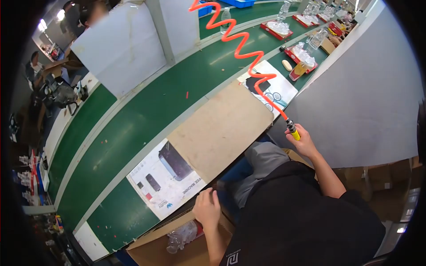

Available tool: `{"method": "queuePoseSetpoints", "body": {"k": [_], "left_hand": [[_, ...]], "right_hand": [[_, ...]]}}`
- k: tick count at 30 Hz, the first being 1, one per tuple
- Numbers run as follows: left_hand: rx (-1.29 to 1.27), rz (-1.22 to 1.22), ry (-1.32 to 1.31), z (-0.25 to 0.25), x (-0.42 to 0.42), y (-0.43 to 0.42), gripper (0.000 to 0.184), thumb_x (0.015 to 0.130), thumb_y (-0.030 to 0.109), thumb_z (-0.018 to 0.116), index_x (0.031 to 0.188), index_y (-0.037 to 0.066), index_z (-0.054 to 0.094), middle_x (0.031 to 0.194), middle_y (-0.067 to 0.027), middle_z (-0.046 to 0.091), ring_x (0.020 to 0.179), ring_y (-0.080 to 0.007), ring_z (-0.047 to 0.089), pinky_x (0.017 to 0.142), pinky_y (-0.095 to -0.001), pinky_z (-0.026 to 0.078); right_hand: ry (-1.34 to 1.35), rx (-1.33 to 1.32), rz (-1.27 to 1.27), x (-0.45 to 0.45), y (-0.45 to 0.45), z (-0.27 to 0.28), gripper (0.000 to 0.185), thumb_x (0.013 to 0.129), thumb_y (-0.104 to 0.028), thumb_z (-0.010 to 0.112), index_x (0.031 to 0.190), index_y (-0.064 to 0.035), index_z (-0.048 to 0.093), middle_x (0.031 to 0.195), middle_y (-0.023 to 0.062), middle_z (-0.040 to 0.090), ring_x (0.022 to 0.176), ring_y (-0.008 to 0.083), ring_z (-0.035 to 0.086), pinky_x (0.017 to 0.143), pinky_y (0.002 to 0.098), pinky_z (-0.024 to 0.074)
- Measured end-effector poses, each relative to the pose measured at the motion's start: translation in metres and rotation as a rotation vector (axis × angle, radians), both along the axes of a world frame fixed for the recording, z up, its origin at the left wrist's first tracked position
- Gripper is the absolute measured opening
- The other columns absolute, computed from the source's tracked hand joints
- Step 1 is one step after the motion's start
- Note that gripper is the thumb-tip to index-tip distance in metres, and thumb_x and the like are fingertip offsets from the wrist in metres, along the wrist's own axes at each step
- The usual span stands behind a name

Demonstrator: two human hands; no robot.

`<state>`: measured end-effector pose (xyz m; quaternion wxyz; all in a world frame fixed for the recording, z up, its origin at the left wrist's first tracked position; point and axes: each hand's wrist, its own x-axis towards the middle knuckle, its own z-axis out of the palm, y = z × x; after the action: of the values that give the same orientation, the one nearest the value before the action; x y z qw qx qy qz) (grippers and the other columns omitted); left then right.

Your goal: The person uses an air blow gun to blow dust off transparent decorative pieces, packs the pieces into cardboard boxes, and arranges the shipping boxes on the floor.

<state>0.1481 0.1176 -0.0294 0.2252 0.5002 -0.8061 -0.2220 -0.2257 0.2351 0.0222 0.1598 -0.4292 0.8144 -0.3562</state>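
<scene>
My right hand (302, 141) is closed around a yellow-handled air tool (293, 130) with a metal coupling, held just off the bench's near edge. From its end an orange coiled hose (243, 54) runs up and away over the bench. My left hand (207, 207) hangs beside the bench edge with thumb and fingers apart, nothing in it. Near that hand lies a flat printed carton sheet (166, 177) with a coffee machine picture. A brown cardboard sheet (222, 128) covers the bench between my hands.
Below my left hand, a cardboard box (146, 250) holds a clear plastic bottle (182, 235). A green conveyor (146, 113) curves past the bench. Red trays (277, 33) with plastic-wrapped items and bottles stand at the far right. A grey partition (355, 111) rises on my right. Other people sit beyond.
</scene>
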Motion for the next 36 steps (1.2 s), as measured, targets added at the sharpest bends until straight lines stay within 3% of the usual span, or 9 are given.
{"method": "queuePoseSetpoints", "body": {"k": [5, 11, 15, 17, 19, 24, 31, 32, 36], "left_hand": [[0.005, -0.015, -0.025, -0.004, -0.008, -0.005, 0.008, 0.083, 0.014, 0.068, 0.090, 0.010, 0.068, 0.082, -0.0040, 0.067, 0.072, -0.0211, 0.066, 0.062, -0.0330, 0.050], [0.107, 0.033, -0.016, 0.000, -0.024, -0.008, 0.007, 0.080, 0.007, 0.069, 0.087, 0.006, 0.067, 0.082, -0.0081, 0.067, 0.069, -0.0242, 0.065, 0.065, -0.0330, 0.051], [-0.136, -0.074, -0.150, 0.005, -0.025, -0.015, 0.015, 0.075, 0.002, 0.071, 0.089, 0.005, 0.064, 0.089, -0.0104, 0.066, 0.087, -0.0288, 0.063, 0.078, -0.0374, 0.049], [-0.188, 0.002, -0.315, 0.022, -0.029, 0.000, 0.028, 0.075, 0.000, 0.071, 0.101, 0.006, 0.062, 0.107, -0.0104, 0.062, 0.109, -0.0305, 0.056, 0.096, -0.0424, 0.040], [-0.293, 0.155, -0.437, 0.027, -0.029, 0.025, 0.037, 0.076, 0.001, 0.071, 0.112, 0.006, 0.062, 0.116, -0.0116, 0.059, 0.115, -0.0313, 0.053, 0.099, -0.0427, 0.038], [-0.264, 0.611, -0.447, 0.030, -0.025, 0.117, 0.071, 0.082, 0.013, 0.071, 0.143, 0.003, 0.035, 0.140, -0.0190, 0.043, 0.124, -0.0398, 0.046, 0.104, -0.0454, 0.035], [0.145, 1.030, -0.306, 0.006, -0.025, 0.195, 0.065, 0.090, 0.029, 0.065, 0.142, 0.003, 0.036, 0.128, -0.0214, 0.056, 0.114, -0.0380, 0.057, 0.092, -0.0458, 0.045], [0.090, 0.983, -0.430, -0.010, -0.009, 0.199, 0.051, 0.093, 0.037, 0.059, 0.131, 0.003, 0.051, 0.112, -0.0211, 0.065, 0.102, -0.0381, 0.063, 0.084, -0.0456, 0.048], [0.089, 0.917, -0.449, -0.002, -0.023, 0.195, 0.041, 0.094, 0.039, 0.057, 0.108, 0.002, 0.066, 0.098, -0.0198, 0.069, 0.093, -0.0391, 0.065, 0.078, -0.0437, 0.050]], "right_hand": [[0.007, 0.077, 0.096, -0.027, 0.013, -0.007, 0.022, 0.086, -0.021, 0.068, 0.098, -0.0024, 0.065, 0.099, 0.0130, 0.056, 0.090, 0.0308, 0.058, 0.083, 0.0369, 0.0456], [-0.267, 0.057, 0.255, -0.078, 0.015, -0.070, 0.018, 0.087, -0.019, 0.067, 0.097, -0.0038, 0.065, 0.100, 0.0115, 0.056, 0.092, 0.0289, 0.058, 0.084, 0.0366, 0.0456], [-0.372, 0.064, 0.438, -0.115, -0.010, -0.125, 0.018, 0.088, -0.020, 0.065, 0.099, -0.0048, 0.066, 0.101, 0.0122, 0.057, 0.096, 0.0298, 0.059, 0.087, 0.0373, 0.0457], [-0.354, 0.076, 0.530, -0.132, -0.026, -0.154, 0.020, 0.089, -0.022, 0.064, 0.099, -0.0047, 0.065, 0.101, 0.0145, 0.057, 0.097, 0.0322, 0.058, 0.087, 0.0387, 0.0456], [-0.351, 0.150, 0.606, -0.147, -0.047, -0.177, 0.021, 0.089, -0.023, 0.064, 0.099, -0.0046, 0.064, 0.101, 0.0157, 0.057, 0.097, 0.0332, 0.058, 0.087, 0.0393, 0.0455], [-0.473, 0.076, 0.632, -0.158, -0.061, -0.213, 0.024, 0.090, -0.026, 0.063, 0.099, -0.0033, 0.064, 0.097, 0.0169, 0.059, 0.097, 0.0344, 0.058, 0.087, 0.0399, 0.0451], [-0.777, -0.098, 0.547, -0.173, -0.046, -0.226, 0.024, 0.090, -0.020, 0.065, 0.105, -0.0018, 0.062, 0.094, 0.0087, 0.061, 0.089, 0.0201, 0.059, 0.082, 0.0325, 0.0465], [-0.852, -0.154, 0.522, -0.175, -0.043, -0.227, 0.024, 0.090, -0.018, 0.065, 0.107, -0.0021, 0.061, 0.093, 0.0066, 0.061, 0.087, 0.0170, 0.058, 0.081, 0.0308, 0.0466], [-1.096, -0.439, 0.468, -0.176, -0.037, -0.213, 0.024, 0.092, -0.008, 0.061, 0.114, -0.0029, 0.054, 0.090, 0.0005, 0.054, 0.079, 0.0080, 0.053, 0.071, 0.0232, 0.0443]]}}
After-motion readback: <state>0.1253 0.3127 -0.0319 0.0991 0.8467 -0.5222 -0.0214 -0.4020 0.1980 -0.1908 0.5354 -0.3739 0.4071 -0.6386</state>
